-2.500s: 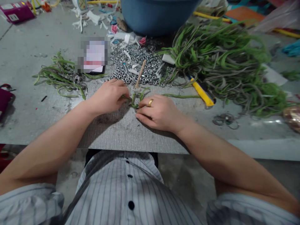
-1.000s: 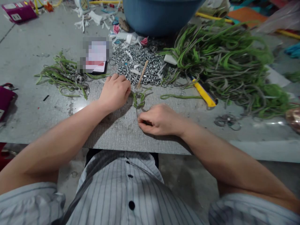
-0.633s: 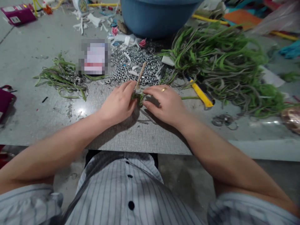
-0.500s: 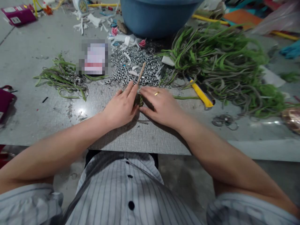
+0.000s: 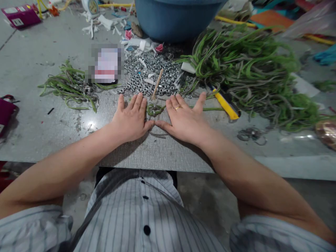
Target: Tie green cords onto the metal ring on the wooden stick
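Observation:
My left hand [image 5: 131,117] lies flat on the grey table with its fingers spread. Opposite it, my right hand [image 5: 185,117], with a gold ring, is also flat and spread. The two thumbs nearly meet. Between the hands sits a green and grey cord [image 5: 155,110] in a small looped bundle; part of it may be covered by the fingers. A thin wooden stick [image 5: 157,84] leans up just beyond the cord. Close to my thumbs lies a loose grey strand [image 5: 159,135].
Beyond my hands spreads a heap of small metal rings [image 5: 147,68] below a blue basin [image 5: 178,21]. A large pile of green and grey cords [image 5: 244,70] and a yellow cutter knife [image 5: 227,105] lie right. A smaller cord bundle [image 5: 70,84] and a blurred-out phone-like object [image 5: 106,66] lie left.
Both hands have moved apart and flattened with fingers spread. The looped cord between them has come into view. The wooden stick stays in about the same place.

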Demonstrator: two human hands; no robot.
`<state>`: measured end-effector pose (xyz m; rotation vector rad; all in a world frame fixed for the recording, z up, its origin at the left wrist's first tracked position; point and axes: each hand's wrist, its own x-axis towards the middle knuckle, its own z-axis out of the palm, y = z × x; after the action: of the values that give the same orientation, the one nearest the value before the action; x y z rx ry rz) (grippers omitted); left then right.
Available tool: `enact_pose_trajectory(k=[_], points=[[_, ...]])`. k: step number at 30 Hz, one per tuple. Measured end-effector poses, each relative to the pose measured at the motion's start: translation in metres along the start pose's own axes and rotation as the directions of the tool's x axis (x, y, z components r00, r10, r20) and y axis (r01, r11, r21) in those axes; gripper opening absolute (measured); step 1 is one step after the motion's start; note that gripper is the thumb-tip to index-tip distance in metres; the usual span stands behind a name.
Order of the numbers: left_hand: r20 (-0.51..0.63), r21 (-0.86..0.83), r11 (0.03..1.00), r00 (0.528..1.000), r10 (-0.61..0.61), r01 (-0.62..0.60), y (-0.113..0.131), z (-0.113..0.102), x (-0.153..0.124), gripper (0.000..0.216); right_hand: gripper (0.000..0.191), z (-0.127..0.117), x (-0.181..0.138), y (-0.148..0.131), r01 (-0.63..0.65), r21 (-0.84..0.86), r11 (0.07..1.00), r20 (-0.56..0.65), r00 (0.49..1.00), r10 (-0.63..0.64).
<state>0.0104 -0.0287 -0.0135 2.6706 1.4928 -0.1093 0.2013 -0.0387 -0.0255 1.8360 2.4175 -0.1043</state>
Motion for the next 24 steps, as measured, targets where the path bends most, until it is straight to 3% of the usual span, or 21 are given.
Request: enact_pose_trajectory(k=[8,14,20,24], points=[[0.095,0.106,0.989,0.989,-0.111,0.1,0.0,-0.016,-0.005,0.081,0.1,0.011,0.0,0.014,-0.052,-0.079,0.996,-0.068,0.997,0.047],[0.195,0.206,0.97,0.965,-0.173,0.132,0.002,-0.029,-0.007,0.087,0.11,0.013,0.002,0.03,-0.171,-0.192,0.967,-0.016,0.985,0.171],[0.152,0.122,0.981,0.974,-0.168,0.15,-0.001,-0.025,-0.007,0.086,0.098,0.005,0.0,0.025,-0.18,-0.178,0.967,-0.118,0.98,0.16],[0.032,0.006,0.989,0.988,-0.148,0.148,-0.005,-0.022,-0.007,0.075,0.071,-0.008,0.0,0.017,-0.101,-0.008,0.995,-0.237,0.967,0.097]])
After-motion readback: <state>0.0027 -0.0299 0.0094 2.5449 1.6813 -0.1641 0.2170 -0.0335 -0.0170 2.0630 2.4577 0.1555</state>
